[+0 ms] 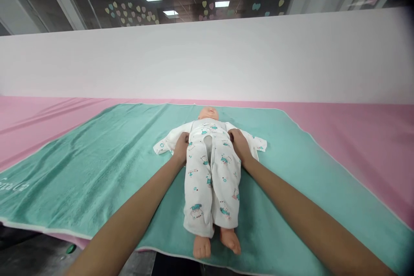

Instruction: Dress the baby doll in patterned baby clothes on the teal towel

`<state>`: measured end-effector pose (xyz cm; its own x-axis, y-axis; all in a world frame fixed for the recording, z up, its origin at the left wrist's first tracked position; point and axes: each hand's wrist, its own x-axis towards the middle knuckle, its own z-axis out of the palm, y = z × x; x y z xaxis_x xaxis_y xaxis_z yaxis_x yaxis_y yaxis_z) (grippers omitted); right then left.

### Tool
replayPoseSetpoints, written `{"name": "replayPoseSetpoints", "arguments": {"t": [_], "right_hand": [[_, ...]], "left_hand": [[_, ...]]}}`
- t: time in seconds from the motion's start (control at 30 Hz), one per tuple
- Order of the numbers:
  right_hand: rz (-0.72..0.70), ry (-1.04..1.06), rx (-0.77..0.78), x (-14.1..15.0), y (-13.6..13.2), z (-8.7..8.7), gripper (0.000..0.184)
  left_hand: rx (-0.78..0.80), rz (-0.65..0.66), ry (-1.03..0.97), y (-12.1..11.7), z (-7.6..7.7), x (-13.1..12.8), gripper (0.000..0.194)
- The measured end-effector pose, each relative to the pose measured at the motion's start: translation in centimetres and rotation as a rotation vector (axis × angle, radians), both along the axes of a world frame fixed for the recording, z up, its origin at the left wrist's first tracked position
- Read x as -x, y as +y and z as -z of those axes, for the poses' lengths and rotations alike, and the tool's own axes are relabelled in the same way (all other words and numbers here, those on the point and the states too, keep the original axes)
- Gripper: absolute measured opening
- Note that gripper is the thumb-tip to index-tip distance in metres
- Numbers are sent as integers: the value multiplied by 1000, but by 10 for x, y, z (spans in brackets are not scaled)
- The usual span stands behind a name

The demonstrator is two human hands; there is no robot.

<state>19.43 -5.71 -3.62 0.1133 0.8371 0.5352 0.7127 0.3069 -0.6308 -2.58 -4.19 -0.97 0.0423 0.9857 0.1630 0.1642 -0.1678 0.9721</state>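
A baby doll lies on its back on a teal towel, head away from me and bare feet at the near edge. It wears a white printed romper, and the trousers are pulled up to the waist. My left hand grips the trousers' waistband at the doll's left-hand side, fingers curled on the cloth. My right hand holds the waistband on the other side, also closed on the fabric. The romper's sleeves lie spread out flat to both sides.
The towel covers a pink sheet on a wide surface. A white panel stands behind it, and glass with heart stickers shows above that. The towel's near edge hangs over a dark floor gap at the bottom left.
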Motion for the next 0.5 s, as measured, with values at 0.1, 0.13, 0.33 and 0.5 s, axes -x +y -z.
{"name": "replayPoseSetpoints", "arguments": {"t": [0.1, 0.13, 0.33, 0.5], "right_hand": [[49, 3, -31, -1, -24, -15, 6], [20, -1, -31, 0, -39, -23, 6], [-542, -434, 109, 41, -169, -58, 12], [-480, -714, 100, 82, -207, -47, 15]], "left_hand": [[-47, -61, 67, -15, -6, 11, 21], [-77, -60, 105, -26, -8, 18, 21], [-215, 325, 498, -146, -9, 66, 23], [-347, 376, 694, -198, 7, 69, 31]]}}
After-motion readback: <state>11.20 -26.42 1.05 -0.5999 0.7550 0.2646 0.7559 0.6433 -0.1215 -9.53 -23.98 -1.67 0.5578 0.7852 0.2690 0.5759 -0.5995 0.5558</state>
